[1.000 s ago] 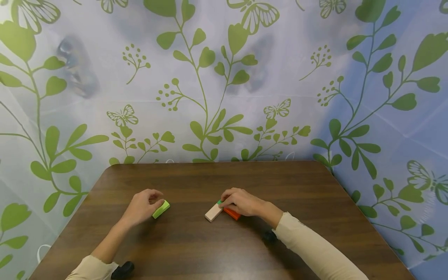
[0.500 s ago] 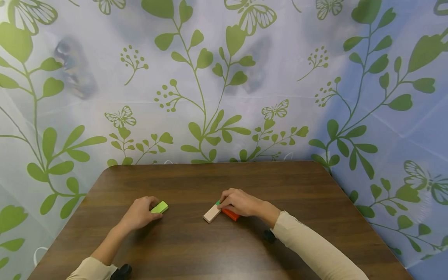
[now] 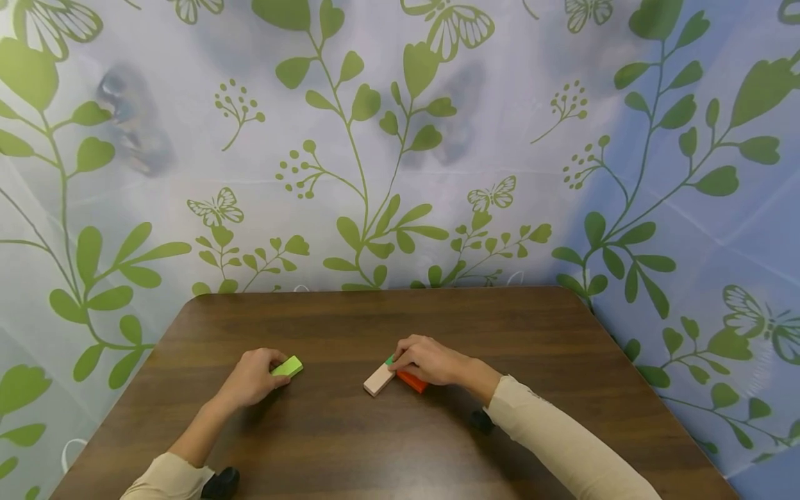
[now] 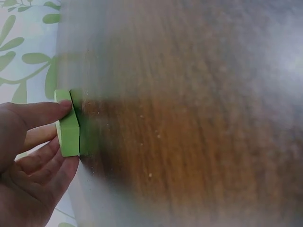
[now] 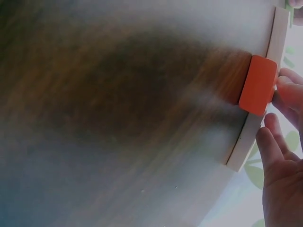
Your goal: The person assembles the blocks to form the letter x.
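A lime-green block (image 3: 287,367) lies on the table, and my left hand (image 3: 251,378) pinches its near end between thumb and fingers. The left wrist view shows the fingertips on the lime block (image 4: 69,127). Further right, my right hand (image 3: 431,361) bends over a group of touching blocks, its thumb and fingers at the orange block (image 3: 412,380). The long pale block (image 3: 378,380) sticks out to the left, with a green piece (image 3: 389,360) at its far end. In the right wrist view, a pale strip (image 5: 241,149) runs on past the orange block, partly behind the fingers.
The brown wood-grain table (image 3: 350,444) has rounded far corners. Behind it hangs a pale curtain (image 3: 262,167) with green leaves and butterflies. A dark device (image 3: 220,483) sits under the left wrist and another (image 3: 481,421) under the right.
My left hand has moved from hovering over the lime-green block to pinching it, and the block has turned slightly. My right hand stays in place over the orange and pale blocks.
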A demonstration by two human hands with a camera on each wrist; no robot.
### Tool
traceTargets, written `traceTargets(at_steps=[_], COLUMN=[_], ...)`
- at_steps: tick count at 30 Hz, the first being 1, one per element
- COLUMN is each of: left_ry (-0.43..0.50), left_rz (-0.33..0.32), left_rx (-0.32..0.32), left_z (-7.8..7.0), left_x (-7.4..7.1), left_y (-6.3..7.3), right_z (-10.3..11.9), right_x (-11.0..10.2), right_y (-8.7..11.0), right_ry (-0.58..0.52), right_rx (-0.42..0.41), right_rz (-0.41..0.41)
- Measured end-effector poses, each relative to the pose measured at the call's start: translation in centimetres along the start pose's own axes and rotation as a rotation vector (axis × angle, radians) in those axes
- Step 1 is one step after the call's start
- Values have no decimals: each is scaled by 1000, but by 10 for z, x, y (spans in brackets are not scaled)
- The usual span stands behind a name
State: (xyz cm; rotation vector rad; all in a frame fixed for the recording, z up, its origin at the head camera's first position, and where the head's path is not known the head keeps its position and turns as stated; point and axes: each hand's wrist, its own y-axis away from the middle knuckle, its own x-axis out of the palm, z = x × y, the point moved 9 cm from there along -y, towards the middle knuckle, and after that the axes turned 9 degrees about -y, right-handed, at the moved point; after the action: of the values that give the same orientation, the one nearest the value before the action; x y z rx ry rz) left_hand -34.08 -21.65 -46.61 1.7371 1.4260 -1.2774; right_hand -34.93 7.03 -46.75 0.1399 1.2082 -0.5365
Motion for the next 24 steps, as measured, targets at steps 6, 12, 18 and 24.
traceTargets(at_steps=[6,12,18,24], left_ry=[-6,2,6,22], left_rz=[-14,-10,1,6], left_rx=[23,26,45,90], left_z=[1,-4,-8,-21], left_x=[-2,-5,-3,-1], left_y=[-5,-10,-17,-33], right_z=[2,2,2,2], right_x=[1,2,3,0], right_y=[0,-1,-1,-1], right_ry=[-5,8,14,34], right_rx=[2,6,0,-8], right_rz=[2,3,7,1])
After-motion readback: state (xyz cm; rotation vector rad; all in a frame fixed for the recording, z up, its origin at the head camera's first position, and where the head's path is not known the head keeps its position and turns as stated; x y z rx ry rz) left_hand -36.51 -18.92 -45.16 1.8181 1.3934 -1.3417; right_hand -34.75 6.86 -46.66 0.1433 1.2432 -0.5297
